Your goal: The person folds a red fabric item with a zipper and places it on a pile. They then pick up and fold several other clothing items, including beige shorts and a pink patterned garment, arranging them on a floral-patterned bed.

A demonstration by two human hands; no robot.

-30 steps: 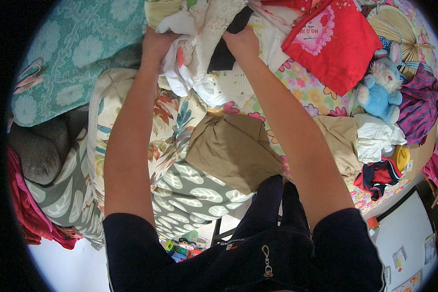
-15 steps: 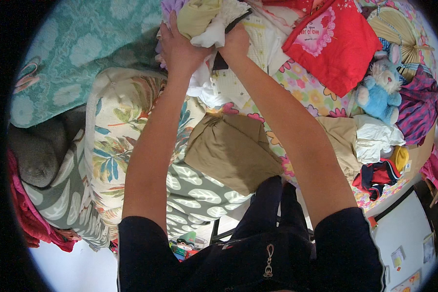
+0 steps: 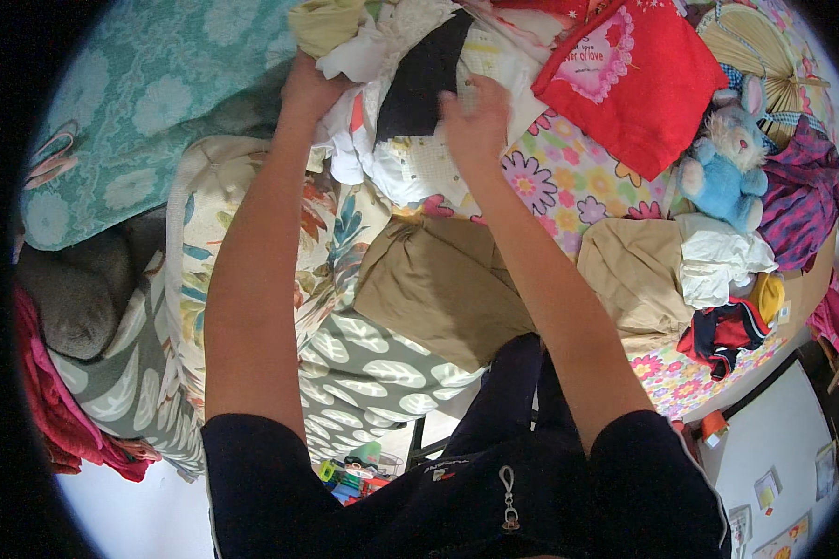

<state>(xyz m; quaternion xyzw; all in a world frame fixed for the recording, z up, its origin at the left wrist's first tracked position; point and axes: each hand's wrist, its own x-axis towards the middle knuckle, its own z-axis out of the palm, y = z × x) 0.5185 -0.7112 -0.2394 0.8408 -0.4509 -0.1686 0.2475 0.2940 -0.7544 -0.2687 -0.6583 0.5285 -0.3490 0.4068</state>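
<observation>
At the top, my left hand (image 3: pixel 314 91) is under a bundle of clothes (image 3: pixel 359 58), with a pale yellow-green piece (image 3: pixel 326 26) uppermost and white cloth below it. The hand grips the bundle from beneath, its fingertips hidden by the cloth. My right hand (image 3: pixel 478 119) is slightly blurred, its fingers apart and holding nothing. It hovers over or touches a white patterned garment (image 3: pixel 418 166), close to the edge of a black cloth (image 3: pixel 426 79). Whether it makes contact, I cannot tell.
Right of my hands lies a red garment (image 3: pixel 629 93), then a blue plush rabbit (image 3: pixel 729 172) and a woven fan (image 3: pixel 750 51). Khaki trousers (image 3: pixel 443 289) lie between my forearms. A leafy cushion (image 3: pixel 238 200) and a teal blanket (image 3: pixel 149 112) are on the left.
My left hand has shifted left with the bundle. My right hand has let go of it and moved down and right, its fingers spreading. More of the black cloth now shows.
</observation>
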